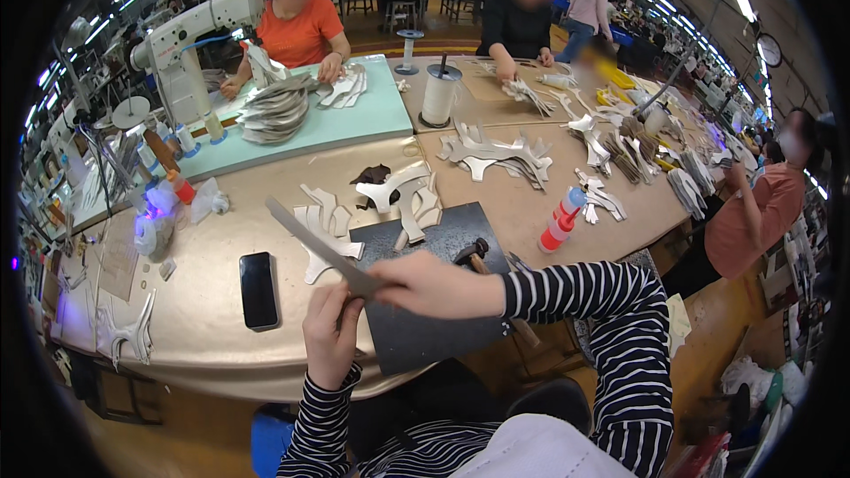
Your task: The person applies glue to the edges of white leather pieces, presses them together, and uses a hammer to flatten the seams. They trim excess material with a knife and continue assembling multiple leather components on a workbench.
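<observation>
My left hand and my right hand are close together over the left edge of a black cutting board. Between them is a long grey strip-like cut piece, which looks like leather or fabric. Both hands pinch it at its near end, and its other end sticks up and away to the left. White and grey cut pieces with curved arms lie just beyond my hands, some overlapping the black board. A hammer rests on the board behind my right forearm, partly hidden.
A black phone lies to the left. A red bottle stands at the right, near a pile of white pieces. Farther back are a thread spool and a sewing machine. Co-workers sit across the table; another stands right.
</observation>
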### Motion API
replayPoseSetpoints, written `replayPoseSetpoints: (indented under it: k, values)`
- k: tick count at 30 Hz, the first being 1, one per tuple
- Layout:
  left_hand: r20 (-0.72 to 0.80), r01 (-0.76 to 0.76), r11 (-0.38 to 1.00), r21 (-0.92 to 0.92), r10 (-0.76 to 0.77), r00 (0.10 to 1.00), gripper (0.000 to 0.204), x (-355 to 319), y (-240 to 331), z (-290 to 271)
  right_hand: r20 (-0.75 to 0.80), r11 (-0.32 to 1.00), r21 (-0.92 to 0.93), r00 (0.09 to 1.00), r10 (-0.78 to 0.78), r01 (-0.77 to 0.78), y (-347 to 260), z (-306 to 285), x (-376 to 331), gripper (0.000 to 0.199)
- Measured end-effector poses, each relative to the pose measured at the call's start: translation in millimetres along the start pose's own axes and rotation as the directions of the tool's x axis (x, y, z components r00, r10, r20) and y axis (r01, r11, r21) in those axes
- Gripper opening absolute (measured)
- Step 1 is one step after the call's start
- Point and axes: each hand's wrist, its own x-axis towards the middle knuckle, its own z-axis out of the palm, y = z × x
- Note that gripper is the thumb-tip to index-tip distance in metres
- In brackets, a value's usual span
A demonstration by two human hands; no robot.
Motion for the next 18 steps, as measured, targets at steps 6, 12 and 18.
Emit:
replayPoseSetpoints:
  k: [6,12,18]
  values:
    - [-0.17,0.16,0.987,-0.019,-0.161,0.972,0.048,-22.9,-32.7,15.0,-0.421,0.964,0.267,0.899,0.122,-0.006,18.9,-116.0,-26.2,0.018]
    - [-0.01,0.136,0.99,0.046,-0.136,0.991,0.03,-58.8,-64.0,24.4,-0.701,0.932,0.319,0.618,0.355,-0.173,112.0,-229.0,-59.0,0.031]
    - [0.167,0.211,0.975,-0.073,-0.197,0.966,0.026,-67.5,-68.9,24.5,-0.744,0.76,0.528,0.224,0.629,-0.379,162.5,-266.2,-108.7,0.076]
